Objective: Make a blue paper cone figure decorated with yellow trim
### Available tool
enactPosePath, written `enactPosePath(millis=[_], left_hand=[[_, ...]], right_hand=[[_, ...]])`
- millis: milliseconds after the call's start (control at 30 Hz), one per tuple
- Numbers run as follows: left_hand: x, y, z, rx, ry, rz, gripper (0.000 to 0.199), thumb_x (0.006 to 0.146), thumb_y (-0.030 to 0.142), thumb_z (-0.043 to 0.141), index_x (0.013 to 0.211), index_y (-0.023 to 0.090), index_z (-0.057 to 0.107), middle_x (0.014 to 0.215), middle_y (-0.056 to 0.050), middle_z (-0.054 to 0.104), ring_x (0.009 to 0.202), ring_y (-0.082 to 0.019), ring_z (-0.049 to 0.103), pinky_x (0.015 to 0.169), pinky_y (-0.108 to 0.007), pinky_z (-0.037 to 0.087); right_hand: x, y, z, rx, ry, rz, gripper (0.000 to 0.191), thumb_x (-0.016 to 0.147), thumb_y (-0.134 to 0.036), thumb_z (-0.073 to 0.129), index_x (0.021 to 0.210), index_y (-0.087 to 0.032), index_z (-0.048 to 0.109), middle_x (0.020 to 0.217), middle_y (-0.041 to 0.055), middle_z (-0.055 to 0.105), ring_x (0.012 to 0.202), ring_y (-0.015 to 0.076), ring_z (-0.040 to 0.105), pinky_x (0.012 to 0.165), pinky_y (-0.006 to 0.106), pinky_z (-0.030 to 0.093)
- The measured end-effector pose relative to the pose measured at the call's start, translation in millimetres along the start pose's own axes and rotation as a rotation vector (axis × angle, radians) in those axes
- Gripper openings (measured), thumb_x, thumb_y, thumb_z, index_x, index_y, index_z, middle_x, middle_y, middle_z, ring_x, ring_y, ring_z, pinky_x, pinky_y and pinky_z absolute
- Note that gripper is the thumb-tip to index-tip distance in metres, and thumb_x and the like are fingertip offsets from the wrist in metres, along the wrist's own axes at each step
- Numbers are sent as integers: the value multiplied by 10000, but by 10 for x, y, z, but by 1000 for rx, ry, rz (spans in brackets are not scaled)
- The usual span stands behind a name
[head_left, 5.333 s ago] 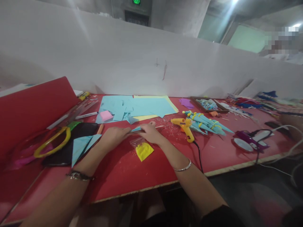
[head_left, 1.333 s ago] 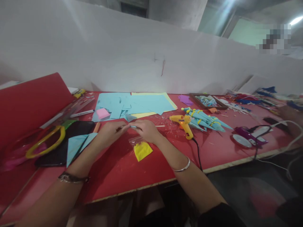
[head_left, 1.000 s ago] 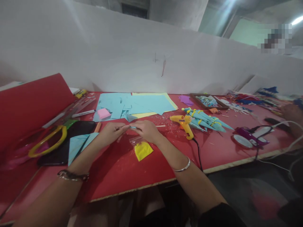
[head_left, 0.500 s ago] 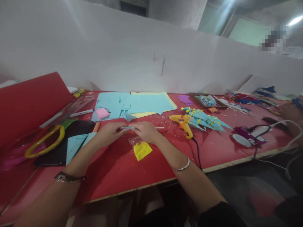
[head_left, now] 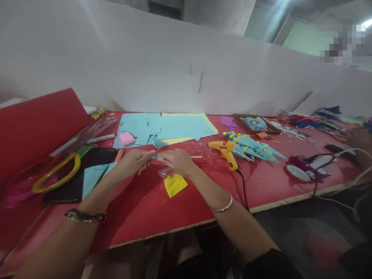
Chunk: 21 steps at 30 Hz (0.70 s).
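A small light-blue paper piece (head_left: 157,157) shows between my two hands, mostly hidden by the fingers. My left hand (head_left: 136,161) pinches its left end, and my right hand (head_left: 178,161) grips the right end from above. Both hands hover over the red table (head_left: 136,213). Just below them lies a small clear bag with yellow stuff (head_left: 175,185) in it. A thin stick (head_left: 195,157) lies to the right of my right hand. Folded light-blue paper (head_left: 92,179) rests by my left forearm.
A yellow glue gun (head_left: 228,153) stands on the right, its cord running off the front edge. Beyond it are blue paper cones (head_left: 252,147) with yellow trim and a tray (head_left: 271,130). Blue sheets (head_left: 183,127) lie at the back; yellow-handled scissors (head_left: 56,178) at left. Another person's arm (head_left: 360,151) is far right.
My left fingers have shifted on the blue paper piece, with the lower fingers now showing beneath. My right hand has stayed nearly in place.
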State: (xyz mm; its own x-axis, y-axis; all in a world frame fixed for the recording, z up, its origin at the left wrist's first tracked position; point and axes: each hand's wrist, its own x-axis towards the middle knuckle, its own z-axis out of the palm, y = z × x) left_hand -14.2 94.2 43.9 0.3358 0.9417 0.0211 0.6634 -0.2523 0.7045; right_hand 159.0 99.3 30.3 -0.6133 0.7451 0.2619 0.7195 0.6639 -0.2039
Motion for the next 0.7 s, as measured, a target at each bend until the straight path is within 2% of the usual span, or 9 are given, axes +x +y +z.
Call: enactPosePath(millis=[67,133,200,300,400,567,700], left_hand=[[1,17,17,-24,-10,-51,451,799,489,324,475,186,404,310,52,387,316,-92,409,413,-214,328],[2,24,26,5,-9,-43,459,806,490,301,484,184,418,321,47,395,329,-96,419,424,-216,328],[3,24,20,121,60,25,465,817,474,285,501,178,454,356,32,429,380,-104,439,458,-220,326],[8,15,-13,318,163,177,384,805,450,354,638,166,551,570,-9,575,560,-130,499,543,-230,326],[11,-4,-50,365,158,255,319,803,424,388,765,171,579,741,-28,615,674,-145,507,601,-238,326],[2,0,-42,239,130,206,391,797,446,360,531,176,453,475,21,469,498,-109,432,518,-231,307],[9,37,-10,78,64,105,418,795,448,353,483,181,427,393,33,457,442,-103,459,519,-225,352]], right_hand=[[3,-10,-1,-29,-3,-4,319,897,-333,332,1052,-204,579,1030,56,644,893,156,580,660,256,354],[2,-6,3,-15,3,2,316,896,-330,331,1033,-204,587,1023,59,645,889,159,579,659,259,356],[-1,12,9,50,15,28,306,893,-329,338,1011,-213,596,1006,46,651,870,159,583,653,254,355],[-10,47,18,205,55,61,306,891,-333,336,1009,-220,595,962,28,660,837,148,586,651,237,354],[-21,67,24,306,80,53,328,892,-350,323,972,-200,604,884,30,666,791,134,585,646,229,353],[-25,67,22,318,60,24,310,888,-333,340,967,-189,603,927,31,661,815,122,580,659,220,349],[-13,71,27,164,48,44,290,880,-339,364,996,-209,596,953,29,662,825,139,585,638,231,340]])
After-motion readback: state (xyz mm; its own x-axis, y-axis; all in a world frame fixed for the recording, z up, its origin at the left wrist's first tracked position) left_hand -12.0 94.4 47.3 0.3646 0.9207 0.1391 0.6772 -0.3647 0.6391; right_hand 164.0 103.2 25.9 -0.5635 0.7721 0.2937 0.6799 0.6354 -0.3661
